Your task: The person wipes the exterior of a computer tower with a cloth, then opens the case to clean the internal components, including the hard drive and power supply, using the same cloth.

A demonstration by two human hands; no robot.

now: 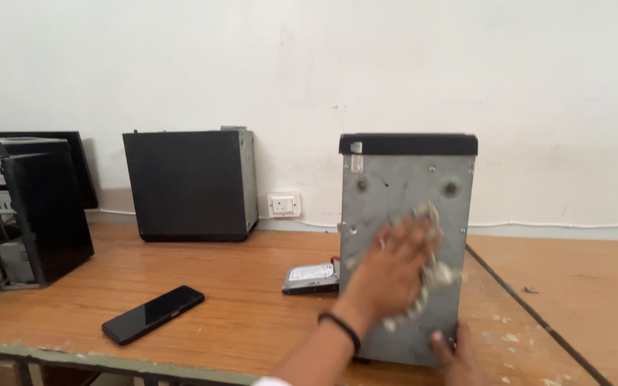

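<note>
A grey metal computer case (395, 179) with a black top edge stands upright on the wooden table (237, 307), its bare metal panel facing me. My left hand (388, 271), with a black band on the wrist, presses a pale crumpled cloth (439, 275) flat against that panel; hand and cloth are motion-blurred. My right hand (459, 357) rests at the case's lower right corner, thumb on the metal, holding nothing else.
A hard drive (311, 277) lies just left of the case. A black phone (153, 314) lies near the table's front edge. A closed black case (187, 184) and an opened case (16, 211) stand at the back left. A wall socket (284, 204) sits behind. Another table (581, 286) adjoins on the right.
</note>
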